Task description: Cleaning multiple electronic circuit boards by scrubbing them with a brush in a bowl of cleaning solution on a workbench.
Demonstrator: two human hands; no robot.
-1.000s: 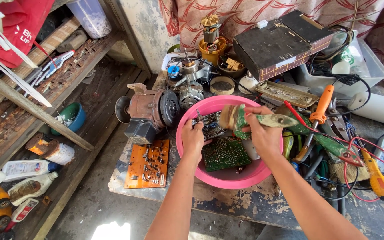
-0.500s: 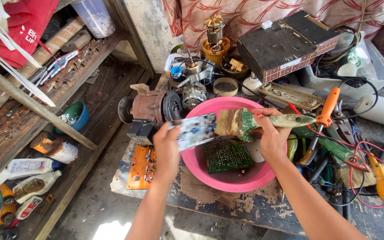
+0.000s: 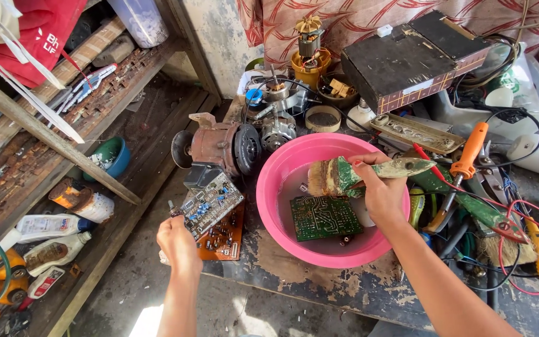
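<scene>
My left hand [image 3: 179,242] holds a small grey circuit board [image 3: 210,205] by its lower corner, over an orange circuit board [image 3: 224,237] that lies on the bench's left edge. My right hand [image 3: 378,190] grips a worn paintbrush [image 3: 357,175] with a green, paint-stained handle, its bristles over the pink basin [image 3: 282,171]. A green circuit board [image 3: 324,217] lies in the basin under the brush, in shallow liquid.
A rusty electric motor [image 3: 219,146] sits just left of the basin. Behind are small motors, a yellow armature [image 3: 310,47] and a dark box [image 3: 416,59]. Screwdrivers, wires and tools crowd the right. Bottles and a blue bowl [image 3: 115,155] lie on the floor at left.
My left hand has carried the grey circuit board out of the basin, leftward and down to above the orange board. My right hand with the brush stayed over the basin.
</scene>
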